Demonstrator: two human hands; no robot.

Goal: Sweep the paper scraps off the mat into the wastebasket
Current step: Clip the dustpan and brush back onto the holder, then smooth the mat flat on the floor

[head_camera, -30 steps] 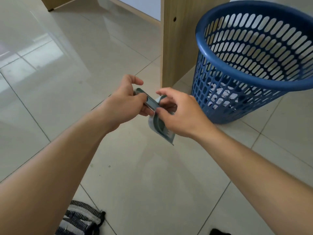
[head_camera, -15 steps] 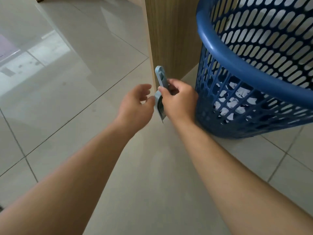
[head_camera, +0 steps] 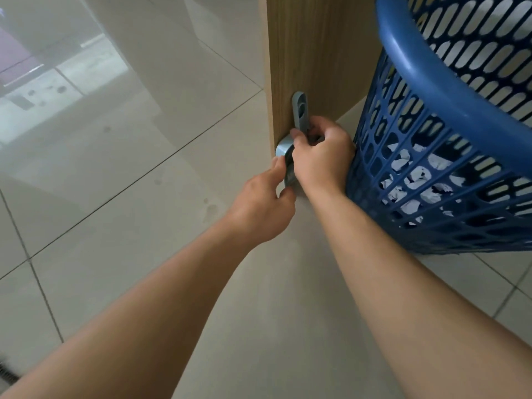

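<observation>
Down on the pale tiled floor [head_camera: 121, 214], going from left to right, my left hand [head_camera: 263, 208] comes first, reaching up from the lower left. Its thumb and fingers are pinched on the lower edge of a small grey-blue dustpan [head_camera: 285, 164], which stands on edge against the foot of a wooden panel [head_camera: 311, 53]. I can make out no brand, label or writing on the pan, the panel or anything else.

Just right of that hand, my right hand [head_camera: 322, 159] is closed around the upper part of the same tool, where a grey-blue handle [head_camera: 299, 113] with a slot in it sticks straight up in front of the wood. Whether that handle belongs to the pan or to a brush clipped into it, I cannot tell. The back of this hand lies against the wall of the blue wastebasket [head_camera: 449, 90].

That basket, a plastic one with a thick rim and slotted sides, fills the right side and stands on the floor just right of the panel. Through its slots I see crumpled white paper scraps [head_camera: 417, 180] heaped at the bottom, lower than my right hand and to its right, inside the basket and not in either grip. The mat is out of view.
</observation>
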